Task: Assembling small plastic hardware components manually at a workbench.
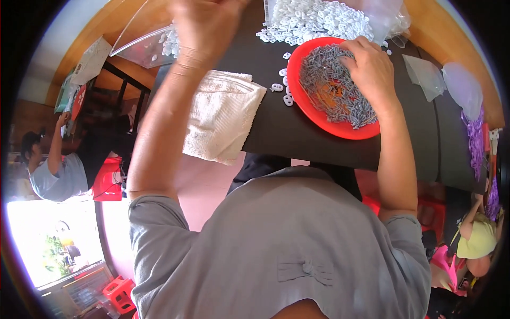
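Note:
My right hand (370,68) reaches over the far right side of a round red bowl (304,109). Its fingers are bent and touch the heap of small grey screws (348,109) inside, thumb and forefinger apart; no screw shows between them. Raised at the top edge, my left hand (208,24) has its fingers cut off by the picture, so its grip cannot be told. Below that hand lies a folded white towel (223,114). A large pile of small white oval plastic pieces with holes (319,20) lies beyond the bowl, several loose pieces (287,87) along its left.
A clear plastic container (146,50) with white pieces stands at the far left. Plastic bags (425,77) and purple strips (474,141) lie at the table's right. Other people sit at left (61,173) and right (478,236). Red stools (119,294) stand on the floor.

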The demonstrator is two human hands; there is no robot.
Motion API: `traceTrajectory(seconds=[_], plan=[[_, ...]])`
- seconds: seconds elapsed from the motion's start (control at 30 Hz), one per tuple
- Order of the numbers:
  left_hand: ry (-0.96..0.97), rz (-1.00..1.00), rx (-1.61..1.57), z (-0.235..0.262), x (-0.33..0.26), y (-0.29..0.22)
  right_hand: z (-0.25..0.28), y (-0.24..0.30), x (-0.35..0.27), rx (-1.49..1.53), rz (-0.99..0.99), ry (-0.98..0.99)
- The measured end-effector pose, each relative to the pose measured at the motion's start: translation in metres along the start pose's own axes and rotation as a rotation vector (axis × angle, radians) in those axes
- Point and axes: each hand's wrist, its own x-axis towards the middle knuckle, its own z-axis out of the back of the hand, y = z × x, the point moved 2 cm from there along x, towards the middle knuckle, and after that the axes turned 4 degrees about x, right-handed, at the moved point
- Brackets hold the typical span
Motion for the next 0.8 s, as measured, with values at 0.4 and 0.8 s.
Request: traceTrajectory(seconds=[0.4,0.8], plan=[[0.79,0.209,0.285,-0.092,-0.073,0.064,-0.008,-0.043,0.005,-0.304,-0.198,0.138],[0.87,0.269,0.157,-0.087,-0.076,0.068,-0.018,0.027,-0.008,0.096,0.254,0.254]])
